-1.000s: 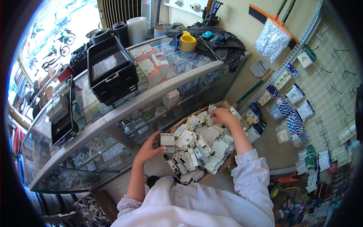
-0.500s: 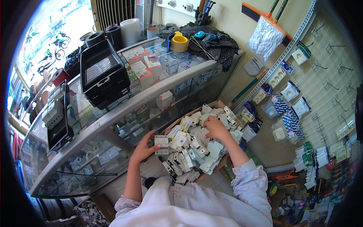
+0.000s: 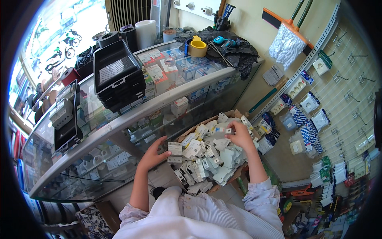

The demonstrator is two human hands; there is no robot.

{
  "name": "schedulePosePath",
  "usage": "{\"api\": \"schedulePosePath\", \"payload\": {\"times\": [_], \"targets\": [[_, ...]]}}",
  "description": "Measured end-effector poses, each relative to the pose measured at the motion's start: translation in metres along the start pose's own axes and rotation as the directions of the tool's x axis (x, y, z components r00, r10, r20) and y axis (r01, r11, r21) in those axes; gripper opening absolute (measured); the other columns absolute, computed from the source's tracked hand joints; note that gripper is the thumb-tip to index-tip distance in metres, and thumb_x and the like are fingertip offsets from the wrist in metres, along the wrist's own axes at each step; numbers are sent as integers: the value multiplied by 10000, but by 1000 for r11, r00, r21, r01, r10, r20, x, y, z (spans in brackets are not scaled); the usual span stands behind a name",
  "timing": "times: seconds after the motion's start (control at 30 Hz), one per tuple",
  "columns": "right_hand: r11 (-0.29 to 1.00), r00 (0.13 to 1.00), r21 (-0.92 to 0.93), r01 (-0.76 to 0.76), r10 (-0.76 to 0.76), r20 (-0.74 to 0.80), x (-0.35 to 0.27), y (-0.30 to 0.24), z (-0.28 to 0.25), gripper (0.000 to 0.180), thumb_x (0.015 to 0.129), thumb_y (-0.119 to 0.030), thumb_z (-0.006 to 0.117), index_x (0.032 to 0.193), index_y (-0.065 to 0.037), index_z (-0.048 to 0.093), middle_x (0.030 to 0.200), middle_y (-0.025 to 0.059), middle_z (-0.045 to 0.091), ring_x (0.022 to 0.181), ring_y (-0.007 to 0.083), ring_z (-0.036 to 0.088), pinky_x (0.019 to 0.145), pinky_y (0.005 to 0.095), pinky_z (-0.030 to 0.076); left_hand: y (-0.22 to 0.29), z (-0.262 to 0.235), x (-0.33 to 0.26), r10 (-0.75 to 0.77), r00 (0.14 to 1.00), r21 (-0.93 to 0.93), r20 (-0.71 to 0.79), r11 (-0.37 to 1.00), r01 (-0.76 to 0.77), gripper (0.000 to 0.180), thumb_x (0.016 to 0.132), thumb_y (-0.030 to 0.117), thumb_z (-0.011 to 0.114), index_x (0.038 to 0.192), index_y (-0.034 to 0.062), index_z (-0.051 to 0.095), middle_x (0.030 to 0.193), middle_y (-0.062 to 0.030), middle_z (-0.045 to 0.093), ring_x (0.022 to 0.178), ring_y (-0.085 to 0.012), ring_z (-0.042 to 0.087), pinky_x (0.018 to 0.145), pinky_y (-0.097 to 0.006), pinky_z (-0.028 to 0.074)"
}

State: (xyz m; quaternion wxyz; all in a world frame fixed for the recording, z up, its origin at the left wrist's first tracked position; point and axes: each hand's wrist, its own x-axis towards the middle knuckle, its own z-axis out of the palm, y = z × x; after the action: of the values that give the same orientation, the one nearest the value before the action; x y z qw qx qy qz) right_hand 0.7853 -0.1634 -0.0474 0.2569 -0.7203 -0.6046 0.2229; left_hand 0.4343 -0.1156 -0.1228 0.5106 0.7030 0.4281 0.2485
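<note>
The left hand (image 3: 153, 154) has a white multi-pole block (image 3: 174, 152) gripped at its side, upright at the left edge of the heap; the right hand (image 3: 240, 136) pinches a small pale switch module (image 3: 223, 130) between thumb and fingers, just above the pile of white modules (image 3: 211, 153); that pile fills a cardboard box (image 3: 237, 174), right beside the glass counter (image 3: 131, 116), where black trays (image 3: 119, 75) sit stacked.

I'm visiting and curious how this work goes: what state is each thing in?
Ribbed white rectangular plastic block, held in left fingers
Small white plastic module, gripped by right fingers
Brown cardboard box, open, heaped with pale plastic pieces
Black rectangular plastic trays, stacked
White mop, head down
</note>
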Motion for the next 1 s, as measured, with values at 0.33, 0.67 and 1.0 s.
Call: {"api": "schedulePosePath", "payload": {"times": [0.33, 0.67, 1.0], "targets": [[847, 933, 398, 352, -349, -82, -23, -118, 0, 296, 703, 52, 738, 908, -41, 547, 893, 14, 589, 859, 113, 599, 778, 283, 549, 79, -25, -15, 378, 911, -90, -164, 914, -395, 585, 789, 97, 698, 1319, 64, 454, 1315, -105, 514, 1228, -226, 475, 987, -377, 410], [468, 697, 809, 356, -709, 104, 20, -239, 81, 347, 721, 107, 686, 1008, -42, 561, 1062, 26, 492, 1037, 142, 533, 879, 291, 525, 81, -108, -91, 486, 764, -75, -425, 822, -565, 345, 772, 19, 692, 1108, -21, 621, 1069, -148, 640, 950, -206, 640, 841, -300, 520], [506, 693, 710, 489, -720, 35, 28, -366, 173, 724, 671, -90, 820, 1292, -8, 456, 1213, 91, 532, 1123, 193, 533, 1012, 364, 431, 75, -190, -141, 578, 436, 574, -690, 804, -158, 394, 687, 62, 781, 1057, 1, 661, 927, -139, 687, 831, -188, 665, 713, -286, 550]]}}
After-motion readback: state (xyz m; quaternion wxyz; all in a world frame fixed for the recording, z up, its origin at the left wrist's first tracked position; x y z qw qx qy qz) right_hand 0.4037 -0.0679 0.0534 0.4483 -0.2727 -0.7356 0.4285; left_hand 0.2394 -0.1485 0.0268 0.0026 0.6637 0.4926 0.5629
